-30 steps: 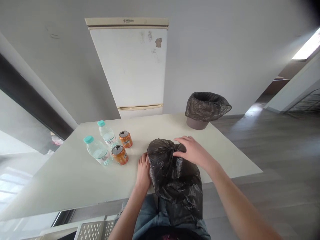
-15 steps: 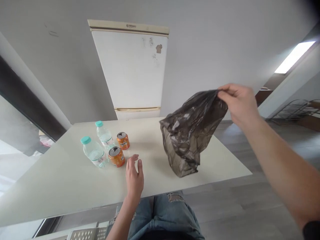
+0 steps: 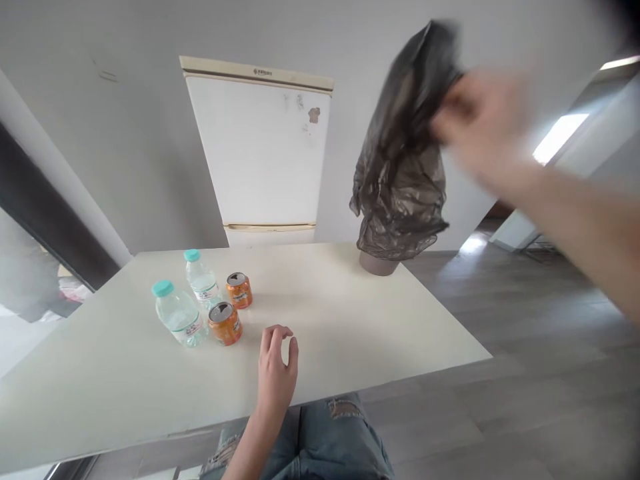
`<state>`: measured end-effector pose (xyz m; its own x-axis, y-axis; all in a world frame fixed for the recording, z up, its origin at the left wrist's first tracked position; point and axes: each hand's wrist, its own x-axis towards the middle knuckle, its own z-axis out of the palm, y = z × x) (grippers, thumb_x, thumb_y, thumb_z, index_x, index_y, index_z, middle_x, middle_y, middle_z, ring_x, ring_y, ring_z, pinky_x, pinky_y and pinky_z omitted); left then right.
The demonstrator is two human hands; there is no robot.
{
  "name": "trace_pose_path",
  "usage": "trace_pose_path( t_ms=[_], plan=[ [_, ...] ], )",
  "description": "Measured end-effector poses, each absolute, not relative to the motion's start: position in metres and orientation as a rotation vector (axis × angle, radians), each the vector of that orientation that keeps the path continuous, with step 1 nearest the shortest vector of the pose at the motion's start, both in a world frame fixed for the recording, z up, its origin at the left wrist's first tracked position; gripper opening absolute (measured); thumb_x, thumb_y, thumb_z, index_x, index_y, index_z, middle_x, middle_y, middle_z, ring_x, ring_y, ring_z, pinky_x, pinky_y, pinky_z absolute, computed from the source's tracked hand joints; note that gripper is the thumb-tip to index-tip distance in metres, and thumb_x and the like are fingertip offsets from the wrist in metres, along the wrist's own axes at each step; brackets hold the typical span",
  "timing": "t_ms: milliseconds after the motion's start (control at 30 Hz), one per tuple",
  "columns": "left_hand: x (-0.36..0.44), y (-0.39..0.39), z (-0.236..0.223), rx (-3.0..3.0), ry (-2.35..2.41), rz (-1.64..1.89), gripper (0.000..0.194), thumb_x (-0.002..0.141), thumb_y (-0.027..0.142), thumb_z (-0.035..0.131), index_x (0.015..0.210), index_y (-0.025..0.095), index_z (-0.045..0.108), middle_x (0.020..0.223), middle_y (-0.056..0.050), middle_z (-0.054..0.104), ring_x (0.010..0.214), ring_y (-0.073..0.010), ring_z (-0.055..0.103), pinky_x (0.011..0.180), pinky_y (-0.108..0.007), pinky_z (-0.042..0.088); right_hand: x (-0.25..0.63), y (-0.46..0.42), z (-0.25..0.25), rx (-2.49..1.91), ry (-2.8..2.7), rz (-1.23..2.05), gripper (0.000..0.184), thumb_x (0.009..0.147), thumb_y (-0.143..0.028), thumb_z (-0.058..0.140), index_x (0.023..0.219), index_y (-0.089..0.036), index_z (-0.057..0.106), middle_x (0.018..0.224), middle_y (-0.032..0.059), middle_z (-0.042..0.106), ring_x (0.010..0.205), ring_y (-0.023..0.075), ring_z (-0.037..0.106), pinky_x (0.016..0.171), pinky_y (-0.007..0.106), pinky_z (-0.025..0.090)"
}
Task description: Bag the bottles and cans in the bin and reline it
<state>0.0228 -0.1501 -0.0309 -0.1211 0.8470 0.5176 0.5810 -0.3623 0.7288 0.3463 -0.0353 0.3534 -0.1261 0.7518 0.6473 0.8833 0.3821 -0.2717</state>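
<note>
**Right hand (image 3: 483, 120) pinches a dark plastic bag (image 3: 413, 100) high over the table's far right side**

The left hand (image 3: 277, 373) is at the near edge of the pale table (image 3: 320, 333), thumb and fingers curved and parted, a gap between them. Whether it rests on the surface or hovers just above, I cannot tell. Below the edge are the person's legs in ripped blue jeans (image 3: 333, 437).

Beyond the left hand, toward the left, four containers stand in a close group. The nearer orange can (image 3: 226, 325) is just beside the nearer clear bottle (image 3: 181, 319), which has a turquoise cap and a pale label. Behind them are the farther orange can (image 3: 239, 291) and the farther clear bottle (image 3: 203, 279), capped and labelled alike. Both cans are upright, with dark openings in their tops.

At the far right of the table stands a brownish bin (image 3: 379, 265), its upper part covered by a dark liner (image 3: 397, 238). The bag hangs over it, the right hand gripping its side between thumb and fingers; blur hides the exact fingertips. Where bag and liner meet, one cannot be told from the other.

Past the table stands a white fridge (image 3: 265, 147) with a cream top edge and a brown patch on its door, against a grey wall (image 3: 135, 147).
</note>
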Motion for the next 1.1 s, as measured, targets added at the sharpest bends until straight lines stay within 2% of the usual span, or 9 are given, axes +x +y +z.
trace_pose_path(
  t_ms=[100, 200, 267, 433, 567, 767, 967, 1033, 1100],
  plan=[
    [0.022, -0.154, -0.025, 1.914, 1.6, 1.494, 0.007, 0.104, 0.025, 0.05, 0.102, 0.024, 0.057, 0.104, -0.006, 0.06, 0.098, -0.0218, 0.063, 0.089, -0.038, 0.055, 0.307, -0.051, 0.273, -1.525, -2.588, 0.26, 0.006, 0.078, -0.024, 0.078, 0.073, -0.022, 0.074, 0.071, 0.0013, 0.072, 0.06, 0.0144, 0.059, 0.064, 0.033, 0.048],
    [0.024, -0.161, -0.011, 1.967, 1.611, 1.498, 0.008, 0.104, 0.024, 0.049, 0.102, 0.024, 0.057, 0.102, -0.006, 0.062, 0.099, -0.0228, 0.064, 0.089, -0.038, 0.055, 0.281, -0.063, 0.238, -1.415, -2.918, 0.818, 0.005, 0.073, -0.023, 0.081, 0.076, -0.023, 0.077, 0.073, -0.0013, 0.074, 0.06, 0.0146, 0.063, 0.063, 0.031, 0.05],
    [0.028, -0.167, 0.006, 2.001, 1.601, 1.547, 0.007, 0.104, 0.023, 0.051, 0.106, 0.024, 0.058, 0.106, -0.007, 0.063, 0.104, -0.0239, 0.064, 0.092, -0.04, 0.055, 0.271, -0.066, 0.253, -1.332, -2.866, 0.679, 0.005, 0.08, -0.028, 0.079, 0.082, -0.023, 0.08, 0.08, -0.0007, 0.076, 0.067, 0.015, 0.068, 0.07, 0.032, 0.054],
    [0.035, -0.179, 0.062, 2.045, 1.475, 1.814, 0.026, 0.099, 0.022, 0.061, 0.125, 0.023, 0.056, 0.132, -0.013, 0.063, 0.127, -0.0275, 0.06, 0.107, -0.046, 0.052, 0.256, -0.068, 0.341, -1.268, -2.223, -0.2, 0.018, 0.095, -0.033, 0.07, 0.102, -0.02, 0.08, 0.095, 0.0027, 0.076, 0.099, 0.0204, 0.071, 0.094, 0.045, 0.055],
    [0.028, -0.181, 0.103, 2.012, 1.46, 1.965, 0.031, 0.098, 0.022, 0.061, 0.129, 0.022, 0.057, 0.135, -0.014, 0.063, 0.133, -0.0293, 0.058, 0.113, -0.052, 0.049, 0.254, -0.069, 0.371, -1.16, -2.005, -0.416, 0.02, 0.097, -0.036, 0.069, 0.102, -0.02, 0.079, 0.107, 0.0041, 0.075, 0.114, 0.0235, 0.068, 0.1, 0.048, 0.053],
    [0.027, -0.202, 0.152, 1.925, 1.419, 2.171, 0.042, 0.096, 0.024, 0.064, 0.136, 0.022, 0.055, 0.141, -0.016, 0.059, 0.138, -0.0319, 0.056, 0.114, -0.056, 0.049, 0.257, -0.062, 0.345, -1.315, -2.461, -0.144, 0.03, 0.089, -0.047, 0.075, 0.093, -0.018, 0.081, 0.099, -0.0007, 0.076, 0.095, 0.0167, 0.072, 0.086, 0.037, 0.055],
    [0.083, -0.187, 0.172, 2.086, 1.342, 1.98, 0.092, 0.081, 0.04, 0.085, 0.155, 0.022, 0.033, 0.154, -0.019, 0.052, 0.143, -0.0365, 0.052, 0.111, -0.054, 0.05, 0.229, -0.113, 0.331, -1.192, -2.706, 0.273, 0.018, 0.087, -0.036, 0.076, 0.092, -0.021, 0.083, 0.085, -0.0003, 0.077, 0.078, 0.0149, 0.07, 0.068, 0.028, 0.05],
    [0.101, -0.166, 0.163, 1.995, 1.328, 1.978, 0.088, 0.084, 0.034, 0.081, 0.155, 0.022, 0.031, 0.141, -0.017, 0.062, 0.127, -0.0327, 0.064, 0.101, -0.048, 0.056, 0.217, -0.13, 0.324, -1.19, -2.736, 0.417, 0.016, 0.089, -0.033, 0.072, 0.093, -0.023, 0.084, 0.083, -0.0007, 0.077, 0.074, 0.015, 0.069, 0.065, 0.027, 0.049],
    [0.112, -0.146, 0.147, 1.868, 1.438, 1.972, 0.066, 0.089, 0.024, 0.072, 0.146, 0.022, 0.039, 0.119, -0.011, 0.071, 0.104, -0.0278, 0.071, 0.087, -0.041, 0.057, 0.213, -0.137, 0.318, -1.226, -2.698, 0.476, 0.016, 0.091, -0.033, 0.07, 0.094, -0.023, 0.084, 0.082, -0.0003, 0.077, 0.074, 0.0155, 0.069, 0.064, 0.027, 0.049]
  ],
)
